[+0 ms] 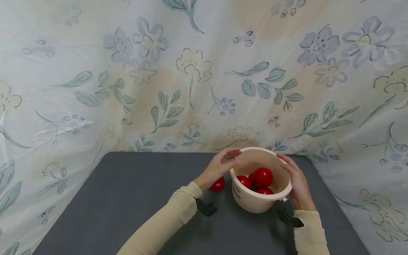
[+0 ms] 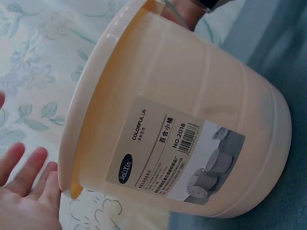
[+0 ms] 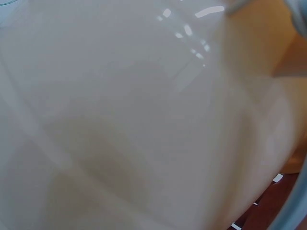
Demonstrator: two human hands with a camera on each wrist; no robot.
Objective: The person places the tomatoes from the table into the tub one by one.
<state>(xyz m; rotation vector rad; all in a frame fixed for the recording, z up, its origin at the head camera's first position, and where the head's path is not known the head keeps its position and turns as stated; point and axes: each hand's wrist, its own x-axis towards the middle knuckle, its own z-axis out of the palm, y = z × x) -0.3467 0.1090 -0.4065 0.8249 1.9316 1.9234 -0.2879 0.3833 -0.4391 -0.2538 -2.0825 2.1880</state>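
Note:
A cream plastic bucket stands on the dark table with several glossy red balls inside. On its left side, the left hand has its fingers extended, fingertips right at the rim. In the left wrist view those fingers appear beside the rim, and a printed label shows on the bucket wall. The right hand holds the bucket's right side, fingers bent over the rim. Bucket wall fills most of the right wrist view, where that hand's fingers are hidden. Another red ball lies partly hidden behind the left wrist.
The dark grey table extends to the left of the bucket. A floral cloth hangs behind the table and along both sides. Black wrist mounts sit on both forearms, close to the bucket.

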